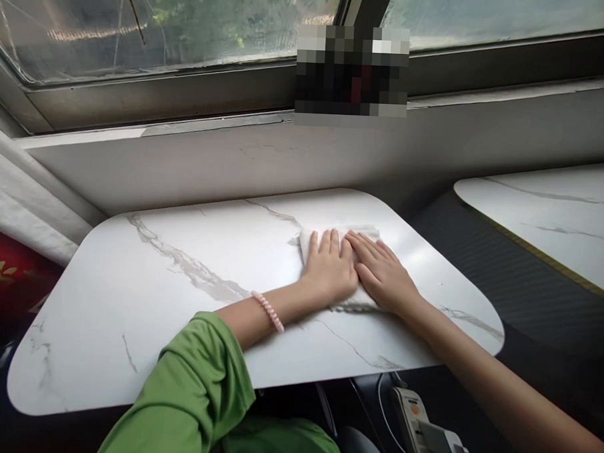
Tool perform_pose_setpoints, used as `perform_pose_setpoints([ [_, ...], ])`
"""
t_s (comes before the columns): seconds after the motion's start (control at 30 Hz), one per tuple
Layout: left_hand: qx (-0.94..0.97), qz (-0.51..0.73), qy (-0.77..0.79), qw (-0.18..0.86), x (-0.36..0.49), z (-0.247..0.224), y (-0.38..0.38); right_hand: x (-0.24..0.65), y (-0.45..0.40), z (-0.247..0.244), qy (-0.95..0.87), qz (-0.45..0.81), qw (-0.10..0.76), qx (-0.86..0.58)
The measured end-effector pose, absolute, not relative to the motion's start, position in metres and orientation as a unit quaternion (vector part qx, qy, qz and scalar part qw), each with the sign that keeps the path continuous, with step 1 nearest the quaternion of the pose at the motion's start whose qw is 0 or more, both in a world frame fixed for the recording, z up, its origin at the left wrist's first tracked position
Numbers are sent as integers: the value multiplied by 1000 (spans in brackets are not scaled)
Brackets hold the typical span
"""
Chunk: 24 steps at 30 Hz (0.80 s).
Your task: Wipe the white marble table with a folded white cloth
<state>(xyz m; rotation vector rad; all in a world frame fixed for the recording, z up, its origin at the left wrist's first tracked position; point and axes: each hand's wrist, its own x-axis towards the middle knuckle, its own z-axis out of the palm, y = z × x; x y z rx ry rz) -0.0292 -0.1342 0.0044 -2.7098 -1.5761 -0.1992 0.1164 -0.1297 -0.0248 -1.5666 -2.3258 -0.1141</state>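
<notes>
A folded white cloth [361, 299] lies flat on a white table [177, 341] with grey marble veins. On its left part rests my left hand [330, 266], palm down, fingers stretched forward and slightly apart; a pink bead bracelet [267, 312] circles that wrist. My right hand [384, 270] presses flat over the cloth's right part, fingers extended and slanting up to the left. The two hands touch or nearly touch in the middle. Neither hand grips the cloth's edge, and much of the cloth is hidden beneath them.
Behind the table runs a pale wall [225, 163] under a framed window [215, 29]. A second marble-patterned table [557, 217] stands at right. Below the front edge is a power strip [414, 418] with a plugged-in charger [443, 443] and cables. A white curtain [24, 181] hangs at left.
</notes>
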Motion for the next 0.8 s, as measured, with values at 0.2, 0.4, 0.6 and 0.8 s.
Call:
perform_pose_setpoints([
  [0.2, -894, -48, -446, 6, -33, 12, -206, 121, -213, -26, -832, -59, 200, -514],
  [0.4, -905, -45, -422, -1, -39, 14, -217, 114, -230, -26, -822, -67, 196, -531],
  [0.6, -906, -41, -420, -13, -46, 14, -210, 106, -222, -24, -824, -70, 192, -529],
  [0.8, -899, -37, -436, -25, -71, 14, -181, 75, -192, -23, -809, -65, 178, -557],
])
